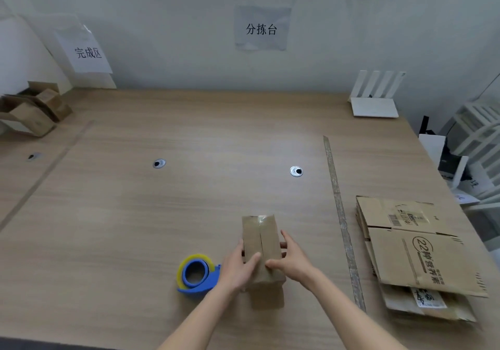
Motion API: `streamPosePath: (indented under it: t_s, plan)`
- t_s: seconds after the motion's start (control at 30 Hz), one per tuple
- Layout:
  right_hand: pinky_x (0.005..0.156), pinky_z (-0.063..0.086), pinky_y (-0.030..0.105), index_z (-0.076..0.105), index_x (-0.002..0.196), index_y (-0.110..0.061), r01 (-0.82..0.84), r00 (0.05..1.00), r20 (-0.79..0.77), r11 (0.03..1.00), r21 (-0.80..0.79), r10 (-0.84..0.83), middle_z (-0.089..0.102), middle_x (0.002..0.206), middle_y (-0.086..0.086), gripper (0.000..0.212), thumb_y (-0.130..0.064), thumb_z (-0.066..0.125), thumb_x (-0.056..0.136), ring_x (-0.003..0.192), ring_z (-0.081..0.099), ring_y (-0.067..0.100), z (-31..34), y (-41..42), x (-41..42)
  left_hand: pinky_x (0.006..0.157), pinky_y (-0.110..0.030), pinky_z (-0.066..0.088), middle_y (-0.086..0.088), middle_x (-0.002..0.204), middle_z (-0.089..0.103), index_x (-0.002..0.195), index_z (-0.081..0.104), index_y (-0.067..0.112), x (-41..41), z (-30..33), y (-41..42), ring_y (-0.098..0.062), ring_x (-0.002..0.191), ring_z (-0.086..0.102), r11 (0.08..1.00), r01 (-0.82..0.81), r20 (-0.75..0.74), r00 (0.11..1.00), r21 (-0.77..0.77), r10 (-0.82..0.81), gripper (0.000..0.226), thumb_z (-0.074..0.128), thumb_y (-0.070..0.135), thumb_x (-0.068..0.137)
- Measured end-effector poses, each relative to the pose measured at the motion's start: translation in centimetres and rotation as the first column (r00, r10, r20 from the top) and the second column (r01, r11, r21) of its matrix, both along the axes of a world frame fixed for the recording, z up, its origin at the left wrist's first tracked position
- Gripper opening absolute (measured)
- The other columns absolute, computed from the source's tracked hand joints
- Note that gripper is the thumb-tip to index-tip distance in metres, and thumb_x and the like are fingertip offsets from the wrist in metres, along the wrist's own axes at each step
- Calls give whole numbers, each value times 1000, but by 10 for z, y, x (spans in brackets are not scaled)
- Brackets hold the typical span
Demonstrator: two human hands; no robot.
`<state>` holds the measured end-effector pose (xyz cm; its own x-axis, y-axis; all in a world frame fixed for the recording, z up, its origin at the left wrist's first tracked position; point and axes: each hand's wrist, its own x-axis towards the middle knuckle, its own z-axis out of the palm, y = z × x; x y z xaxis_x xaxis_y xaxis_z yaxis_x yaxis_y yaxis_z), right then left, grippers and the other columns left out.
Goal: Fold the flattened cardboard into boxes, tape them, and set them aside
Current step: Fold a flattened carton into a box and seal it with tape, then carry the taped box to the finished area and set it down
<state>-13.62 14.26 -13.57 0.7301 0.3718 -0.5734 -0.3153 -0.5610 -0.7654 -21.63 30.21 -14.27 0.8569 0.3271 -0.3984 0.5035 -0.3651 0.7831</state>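
A small brown cardboard box (262, 244) stands on the wooden table (162, 214) at front centre, its two top flaps closed along a middle seam with clear tape at the far end. My left hand (239, 267) grips its left side, thumb lying on the top flap. My right hand (290, 260) grips its right side, thumb pressing the top near the seam. A blue and yellow tape dispenser (197, 274) lies just left of my left hand. A stack of flattened cardboard (414, 255) rests at the right. Folded boxes (35, 108) are piled at the far left.
A long strip of tape (341, 219) runs down the table between the box and the flattened stack. Two round cable holes (296, 171) sit mid-table. A white router (376, 97) stands at the back right. Paper signs hang on the wall.
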Motion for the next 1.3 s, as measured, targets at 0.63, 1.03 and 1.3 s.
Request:
streamPosePath:
  t_s: [0.63, 1.03, 1.3]
  plan:
    - [98, 56, 49, 41, 143, -32, 18, 965, 226, 889, 457, -136, 74, 110, 5, 93, -65, 82, 67, 103, 72, 20, 232, -54, 137, 84, -9, 43, 20, 136, 41, 148, 33, 37, 130, 226, -21, 17, 113, 49, 921, -158, 396, 867, -355, 302, 108, 91, 59, 59]
    - [88, 54, 22, 16, 147, -66, -369, 781, 614, 876, 309, 113, 49, 141, -17, 104, -39, 85, 74, 116, 59, -5, 298, -38, 144, 103, -40, 52, 6, 134, 55, 148, 33, 48, 98, 286, 19, -14, 122, 56, 949, -227, 604, 732, -220, 315, 107, 96, 40, 61]
    - [81, 62, 34, 36, 135, -61, -412, 742, 661, 854, 318, 112, 62, 120, -3, 95, -48, 91, 59, 105, 66, 11, 314, 39, 105, 103, -42, 51, 5, 136, 50, 144, 32, 51, 40, 307, 79, -19, 123, 51, 925, -380, 630, 718, -1, 296, 110, 97, 43, 56]
